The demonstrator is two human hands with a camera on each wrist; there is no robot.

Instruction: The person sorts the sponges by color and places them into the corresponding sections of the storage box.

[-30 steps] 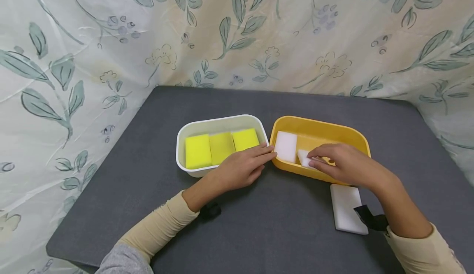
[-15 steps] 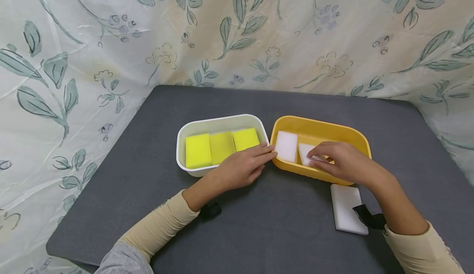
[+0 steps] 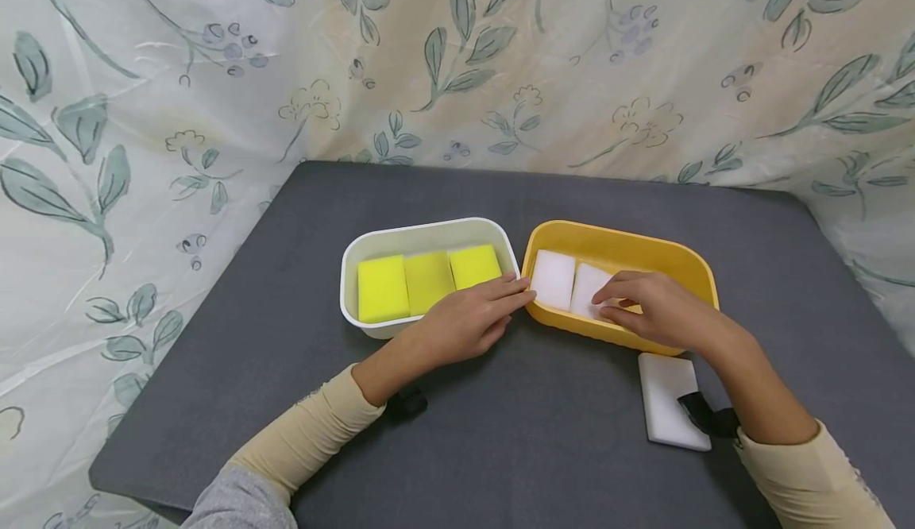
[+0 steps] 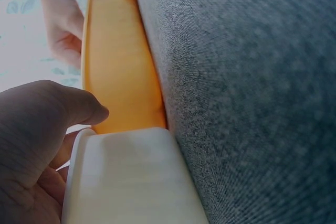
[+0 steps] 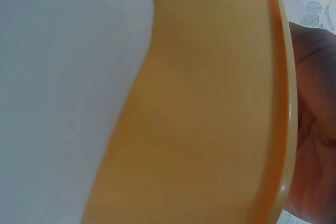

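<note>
In the head view, my left hand lies over the adjoining ends of a white plastic tub and a yellow plastic tub. Its fingers look nearly straight, and the fingertips rest at the yellow rim. From the left wrist, the thumb shows outside where the tubs meet. My right hand reaches over the yellow tub's front wall and pinches a white sponge block between fingertips and thumb, its right part hidden by the hand. Left of it, in the same tub, lies another white sponge.
Yellow sponges sit side by side in the white tub. One more white sponge lies on the dark grey table, just in front of the yellow tub and partly behind the right wrist's black strap. A floral curtain hangs behind the table.
The pinched white sponge has gone from tilted to lying flatter beside the first white sponge, more of its top now showing. My left hand has stayed in place.
</note>
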